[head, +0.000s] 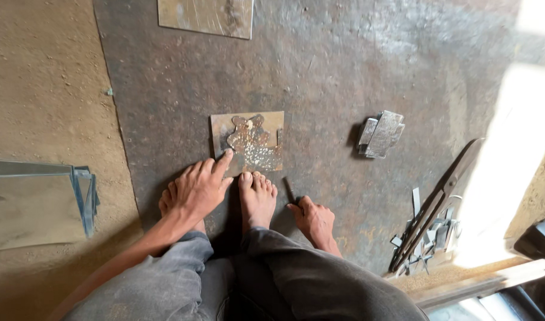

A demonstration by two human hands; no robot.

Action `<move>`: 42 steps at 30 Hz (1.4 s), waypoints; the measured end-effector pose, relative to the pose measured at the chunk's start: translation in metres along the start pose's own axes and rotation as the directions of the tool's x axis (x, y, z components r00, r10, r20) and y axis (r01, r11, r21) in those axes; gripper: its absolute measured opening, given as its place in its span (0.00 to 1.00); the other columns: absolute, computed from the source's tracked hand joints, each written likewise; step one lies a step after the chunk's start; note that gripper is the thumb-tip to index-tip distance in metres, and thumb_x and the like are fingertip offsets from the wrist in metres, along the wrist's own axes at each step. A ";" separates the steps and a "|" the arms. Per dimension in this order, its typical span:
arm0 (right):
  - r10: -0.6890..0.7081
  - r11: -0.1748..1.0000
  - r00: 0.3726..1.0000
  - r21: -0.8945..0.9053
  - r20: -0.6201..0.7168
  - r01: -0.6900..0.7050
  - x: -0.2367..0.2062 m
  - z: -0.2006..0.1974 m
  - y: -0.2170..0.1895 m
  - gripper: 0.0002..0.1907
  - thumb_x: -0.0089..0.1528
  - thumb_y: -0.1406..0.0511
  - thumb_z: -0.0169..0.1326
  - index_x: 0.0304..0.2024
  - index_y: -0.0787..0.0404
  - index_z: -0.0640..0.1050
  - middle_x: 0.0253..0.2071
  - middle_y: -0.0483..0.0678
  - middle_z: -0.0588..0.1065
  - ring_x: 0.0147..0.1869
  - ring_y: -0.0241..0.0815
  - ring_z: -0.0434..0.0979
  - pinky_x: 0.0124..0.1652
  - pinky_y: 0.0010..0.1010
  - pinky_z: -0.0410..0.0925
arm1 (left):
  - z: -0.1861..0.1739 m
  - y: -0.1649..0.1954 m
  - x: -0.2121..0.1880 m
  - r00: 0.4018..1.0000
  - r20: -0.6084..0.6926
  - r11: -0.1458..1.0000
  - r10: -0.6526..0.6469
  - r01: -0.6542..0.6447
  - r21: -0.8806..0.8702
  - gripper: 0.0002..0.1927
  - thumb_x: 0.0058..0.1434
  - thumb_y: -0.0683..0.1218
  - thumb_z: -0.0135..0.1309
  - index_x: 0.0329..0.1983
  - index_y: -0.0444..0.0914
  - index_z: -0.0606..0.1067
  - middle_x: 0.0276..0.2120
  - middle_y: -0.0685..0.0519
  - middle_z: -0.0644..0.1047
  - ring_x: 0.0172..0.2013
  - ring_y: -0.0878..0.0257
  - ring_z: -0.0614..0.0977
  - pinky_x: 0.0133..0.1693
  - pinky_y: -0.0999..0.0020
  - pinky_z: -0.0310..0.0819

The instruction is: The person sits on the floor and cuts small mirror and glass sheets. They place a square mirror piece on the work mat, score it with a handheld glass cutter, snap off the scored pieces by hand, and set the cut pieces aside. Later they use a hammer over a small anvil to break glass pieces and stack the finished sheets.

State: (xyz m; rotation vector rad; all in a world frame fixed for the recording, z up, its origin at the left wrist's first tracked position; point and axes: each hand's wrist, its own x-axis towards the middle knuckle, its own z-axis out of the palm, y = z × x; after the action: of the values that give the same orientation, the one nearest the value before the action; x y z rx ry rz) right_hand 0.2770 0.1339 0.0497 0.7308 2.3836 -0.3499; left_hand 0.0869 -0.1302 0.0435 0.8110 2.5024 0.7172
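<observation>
A floor-level metalworking workshop: worn steel plate (344, 77), long shears (433, 205), sheet-metal offcuts (430, 238), dirt floor (40, 89).

A single camera, worn on the person's head, looks almost straight down over the knees at a dark metal floor plate (344, 71), from roughly squatting height. The person's own legs and bare feet fill the lower middle of the view, with the left hand (201, 187) and right hand (313, 219) close below the lens. The bare ground lies to the left and a bright sunlit patch at the right edge; no second view shares the scene.
</observation>
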 end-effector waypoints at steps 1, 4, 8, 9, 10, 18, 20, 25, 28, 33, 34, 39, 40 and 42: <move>-0.055 0.982 0.998 0.185 0.036 0.048 -0.003 0.004 0.007 0.13 0.63 0.56 0.63 0.33 0.58 0.78 0.26 0.50 0.78 0.32 0.50 0.80 0.34 0.42 0.71 | -0.003 0.001 0.000 1.000 0.028 0.999 -0.005 0.005 0.032 0.32 0.58 0.51 0.60 0.67 0.41 0.71 0.37 0.46 0.79 0.39 0.48 0.81 0.40 0.52 0.76; -0.103 0.660 0.994 0.745 -0.044 0.101 -0.010 0.008 0.024 0.07 0.68 0.65 0.57 0.37 0.63 0.75 0.28 0.52 0.77 0.30 0.44 0.79 0.34 0.37 0.73 | -0.011 0.008 0.003 0.977 0.199 0.979 -0.075 0.034 0.202 0.31 0.62 0.54 0.57 0.69 0.44 0.70 0.36 0.47 0.80 0.39 0.50 0.81 0.43 0.52 0.76; 0.116 0.065 0.936 0.942 -0.334 0.328 -0.003 0.016 0.015 0.08 0.70 0.71 0.54 0.39 0.63 0.68 0.37 0.53 0.75 0.41 0.44 0.81 0.44 0.38 0.76 | -0.001 0.033 0.018 0.978 0.175 0.990 0.109 -0.124 0.073 0.21 0.72 0.53 0.53 0.64 0.38 0.73 0.51 0.44 0.78 0.56 0.46 0.79 0.51 0.46 0.75; 0.119 0.003 0.908 0.914 -0.402 0.405 0.003 0.021 0.005 0.09 0.69 0.72 0.54 0.38 0.61 0.66 0.39 0.53 0.76 0.44 0.45 0.84 0.48 0.39 0.77 | 0.005 0.041 0.022 0.967 0.138 0.968 0.212 -0.227 0.103 0.26 0.65 0.54 0.55 0.63 0.38 0.73 0.57 0.38 0.73 0.59 0.36 0.73 0.52 0.41 0.72; 0.082 0.025 0.905 0.909 -0.417 0.416 0.006 0.026 -0.004 0.09 0.69 0.72 0.55 0.39 0.61 0.67 0.41 0.54 0.77 0.47 0.44 0.82 0.51 0.37 0.76 | 0.012 0.050 0.026 0.943 0.105 0.935 0.315 -0.327 0.136 0.31 0.57 0.55 0.57 0.63 0.37 0.72 0.63 0.33 0.68 0.62 0.26 0.66 0.53 0.36 0.69; 0.075 0.059 0.967 0.969 -0.243 0.239 0.018 0.040 -0.034 0.07 0.67 0.72 0.54 0.48 0.66 0.73 0.56 0.58 0.78 0.55 0.41 0.80 0.59 0.33 0.71 | 0.046 0.069 0.036 0.926 0.309 0.869 0.219 -0.329 0.370 0.37 0.59 0.58 0.55 0.67 0.34 0.69 0.73 0.33 0.53 0.67 0.19 0.53 0.59 0.32 0.64; 0.112 0.145 0.957 0.957 -0.269 0.252 0.020 0.038 -0.039 0.06 0.68 0.72 0.55 0.47 0.66 0.73 0.55 0.59 0.78 0.55 0.41 0.80 0.58 0.32 0.71 | 0.047 0.066 0.036 0.913 0.339 0.859 0.226 -0.351 0.373 0.36 0.60 0.58 0.53 0.68 0.34 0.68 0.73 0.32 0.53 0.66 0.19 0.53 0.58 0.32 0.64; 0.095 0.407 0.884 0.829 -0.457 0.384 0.025 0.030 -0.062 0.07 0.66 0.74 0.59 0.43 0.66 0.73 0.52 0.58 0.78 0.55 0.40 0.79 0.55 0.30 0.72 | 0.041 0.062 0.042 0.893 0.381 0.812 0.240 -0.400 0.425 0.28 0.65 0.51 0.48 0.66 0.34 0.69 0.73 0.32 0.54 0.65 0.17 0.56 0.55 0.32 0.68; 0.025 0.640 0.866 0.674 -0.499 0.370 0.022 0.020 -0.072 0.07 0.64 0.74 0.60 0.39 0.67 0.73 0.47 0.58 0.81 0.51 0.41 0.83 0.52 0.30 0.74 | 0.034 0.061 0.047 0.905 0.335 0.781 0.262 -0.403 0.477 0.28 0.66 0.49 0.46 0.68 0.32 0.70 0.72 0.31 0.57 0.64 0.17 0.58 0.54 0.36 0.71; 0.111 0.322 0.910 0.881 -0.400 0.348 0.025 0.017 -0.072 0.06 0.65 0.75 0.58 0.38 0.67 0.72 0.49 0.60 0.80 0.54 0.44 0.80 0.55 0.33 0.73 | 0.029 0.059 0.051 0.874 0.408 0.786 0.264 -0.440 0.434 0.29 0.65 0.52 0.45 0.65 0.30 0.71 0.71 0.30 0.57 0.63 0.16 0.59 0.52 0.34 0.72; 0.176 0.230 0.908 0.912 -0.381 0.338 0.026 0.019 -0.069 0.06 0.66 0.75 0.59 0.39 0.67 0.73 0.49 0.60 0.80 0.51 0.43 0.80 0.53 0.33 0.73 | 0.029 0.059 0.051 0.879 0.400 0.792 0.261 -0.431 0.431 0.30 0.65 0.53 0.45 0.64 0.29 0.71 0.71 0.30 0.57 0.63 0.17 0.59 0.53 0.34 0.72; 0.326 0.057 0.921 0.977 -0.214 0.207 0.026 0.032 -0.063 0.06 0.65 0.72 0.59 0.40 0.66 0.74 0.47 0.58 0.80 0.46 0.40 0.80 0.48 0.31 0.74 | 0.038 0.059 0.047 0.907 0.314 0.809 0.281 -0.400 0.430 0.29 0.66 0.52 0.45 0.65 0.30 0.72 0.71 0.31 0.58 0.64 0.18 0.59 0.53 0.35 0.72; 0.297 0.069 0.924 0.971 -0.240 0.230 0.027 0.032 -0.063 0.06 0.65 0.72 0.59 0.40 0.66 0.73 0.48 0.58 0.80 0.46 0.41 0.79 0.48 0.32 0.73 | 0.039 0.059 0.046 0.906 0.309 0.808 0.289 -0.404 0.429 0.28 0.66 0.51 0.46 0.64 0.31 0.72 0.71 0.31 0.58 0.64 0.17 0.59 0.53 0.35 0.72; 0.236 0.098 0.933 0.962 -0.271 0.255 0.031 0.024 -0.065 0.08 0.66 0.72 0.60 0.40 0.66 0.72 0.49 0.59 0.80 0.48 0.41 0.78 0.49 0.32 0.73 | 0.041 0.060 0.046 0.909 0.307 0.813 0.281 -0.396 0.427 0.28 0.64 0.51 0.46 0.65 0.32 0.72 0.71 0.32 0.58 0.64 0.18 0.59 0.53 0.34 0.72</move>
State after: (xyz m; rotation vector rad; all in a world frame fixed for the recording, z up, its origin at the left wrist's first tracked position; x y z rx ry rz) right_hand 0.2302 0.0844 0.0162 1.4514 2.1157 -2.2366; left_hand 0.0984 -0.0455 0.0361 1.4597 2.3640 0.0679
